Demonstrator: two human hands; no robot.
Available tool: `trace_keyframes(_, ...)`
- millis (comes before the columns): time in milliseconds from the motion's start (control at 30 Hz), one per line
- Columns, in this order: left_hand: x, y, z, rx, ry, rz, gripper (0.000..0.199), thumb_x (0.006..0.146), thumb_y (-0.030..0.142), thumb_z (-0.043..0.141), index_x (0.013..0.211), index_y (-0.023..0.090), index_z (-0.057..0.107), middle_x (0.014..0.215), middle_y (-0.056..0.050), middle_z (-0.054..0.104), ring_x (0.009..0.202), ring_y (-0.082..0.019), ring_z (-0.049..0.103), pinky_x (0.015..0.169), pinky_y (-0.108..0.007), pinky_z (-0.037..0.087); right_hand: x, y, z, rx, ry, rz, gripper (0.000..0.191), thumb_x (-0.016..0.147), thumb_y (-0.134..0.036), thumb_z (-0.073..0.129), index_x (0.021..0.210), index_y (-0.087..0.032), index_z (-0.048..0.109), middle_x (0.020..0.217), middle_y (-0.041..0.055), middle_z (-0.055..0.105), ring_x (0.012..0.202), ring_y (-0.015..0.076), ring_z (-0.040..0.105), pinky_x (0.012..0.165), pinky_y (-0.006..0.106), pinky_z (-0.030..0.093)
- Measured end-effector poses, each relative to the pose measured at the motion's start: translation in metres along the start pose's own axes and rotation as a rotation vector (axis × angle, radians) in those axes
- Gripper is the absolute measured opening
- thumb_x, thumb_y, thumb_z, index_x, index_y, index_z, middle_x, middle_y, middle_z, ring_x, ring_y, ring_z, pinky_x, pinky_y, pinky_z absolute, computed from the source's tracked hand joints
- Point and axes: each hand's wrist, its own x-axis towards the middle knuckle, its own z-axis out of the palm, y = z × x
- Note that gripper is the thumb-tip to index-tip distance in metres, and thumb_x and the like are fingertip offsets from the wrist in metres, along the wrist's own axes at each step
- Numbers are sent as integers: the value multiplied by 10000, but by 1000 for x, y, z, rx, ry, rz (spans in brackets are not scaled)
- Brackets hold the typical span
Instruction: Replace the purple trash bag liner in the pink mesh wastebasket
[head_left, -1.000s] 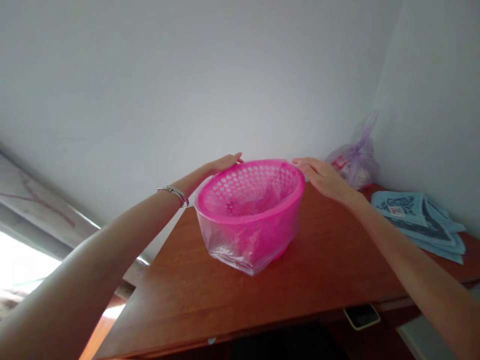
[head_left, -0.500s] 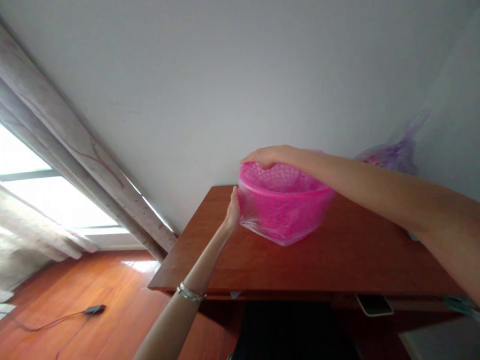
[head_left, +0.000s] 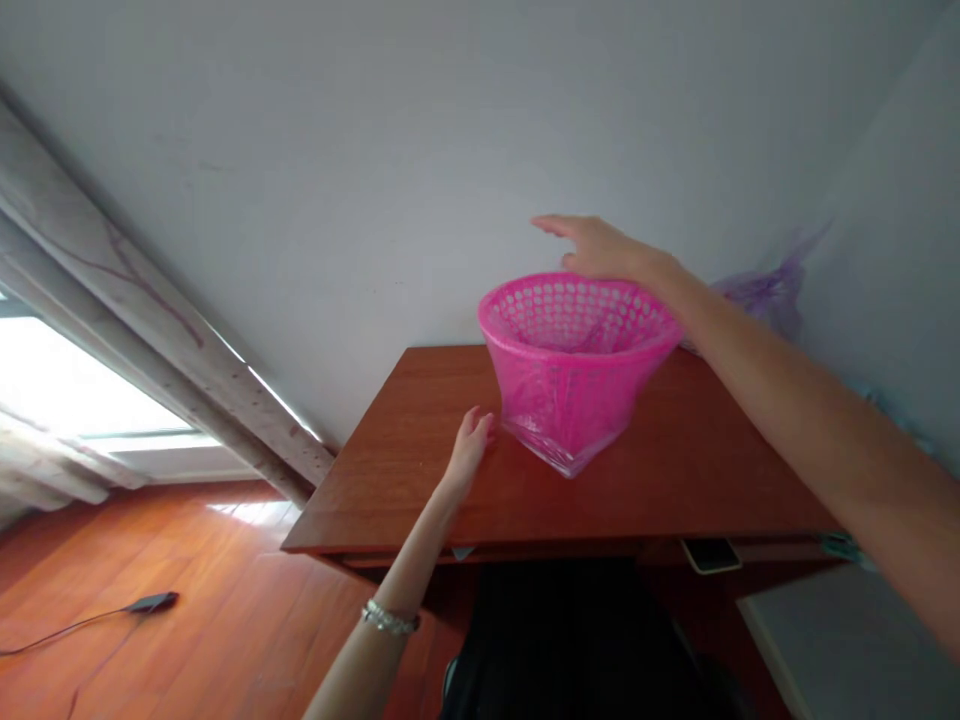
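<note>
A pink basket with a perforated wall [head_left: 570, 400] stands on the brown desk [head_left: 397, 450], with thin clear plastic around its outside that comes to a point at the bottom front. My left hand [head_left: 469, 450] is just left of the basket's lower side, fingers apart, holding nothing. Above the far rim is my right hand [head_left: 600, 248], its fingers stretched out to the left and nothing in them. Its wrist passes over the basket's right rear rim.
A knotted purple plastic bag [head_left: 772, 295] sits at the desk's back right by the wall. A phone [head_left: 711, 555] lies at the front edge. Curtains [head_left: 150, 290] hang left; a black adapter [head_left: 152, 602] with a cable lies on the floor.
My right hand has let go of the rim and risen above it. The left hand has come off the basket's side and moved lower. The view has shifted somewhat.
</note>
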Motion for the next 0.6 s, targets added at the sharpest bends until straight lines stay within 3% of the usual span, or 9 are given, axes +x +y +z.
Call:
trace_keyframes(100,-31,-6,-19,-235,11,-107,286,835,274,628,1085,150,567,1062,-140,673,960,-217,676,946,-377,495,-105,9,-4,509,585,171,413,851,-191,514,1248,-282,583,1150,41,653,1058,218,607,913,382,517)
trace_keyframes(133,-43,-9,-20,-299,-28,-146,266,828,276,642,1048,137,584,1051,-155,681,961,-227,680,940,-368,500,-142,11,7,693,840,245,337,825,-199,557,1146,-268,627,1022,42,674,903,186,643,799,343,549)
trace_keyframes(167,-54,-12,-16,-353,-76,-199,261,817,282,658,1019,127,601,1050,-171,687,976,-241,679,937,-364,505,-177,11,24,877,971,376,284,778,-176,600,1046,-253,650,905,25,672,753,147,637,711,303,553)
trace_keyframes(200,-64,-15,-10,-401,-134,-257,270,808,292,674,1007,119,614,1060,-184,688,999,-254,674,935,-363,507,-207,9,46,1067,946,541,244,733,-161,637,967,-220,663,849,22,666,690,128,625,669,279,552)
trace_keyframes(267,-79,-23,11,-503,-237,-343,305,794,325,696,1008,117,632,1075,-190,689,1029,-262,665,930,-362,511,-252,1,95,1402,824,825,270,671,-168,710,938,-179,666,878,50,678,756,141,655,712,271,570)
trace_keyframes(333,-87,-31,35,-608,-286,-355,292,778,335,715,983,140,642,1056,-161,699,1013,-242,668,923,-356,511,-272,-14,142,1682,691,998,295,658,-206,759,934,-167,663,940,82,686,868,171,675,813,286,577)
trace_keyframes(400,-90,-38,54,-679,-261,-309,262,744,276,747,961,166,651,992,-105,715,936,-195,682,897,-324,513,-270,-31,176,1902,563,1068,295,690,-297,777,923,-162,657,1007,107,679,964,193,669,872,291,570)
trace_keyframes(467,-92,-41,65,-695,-211,-252,296,699,180,769,976,184,663,921,-50,721,844,-139,682,858,-267,509,-258,-44,195,2067,484,1058,318,719,-366,772,937,-171,650,1041,98,673,996,183,661,893,283,567)
trace_keyframes(600,-94,-37,64,-653,-176,-186,306,676,142,777,969,171,693,848,-24,719,798,-107,671,829,-220,499,-235,-53,206,2135,553,1054,295,673,-320,819,866,-201,630,879,13,680,837,111,673,828,226,585)
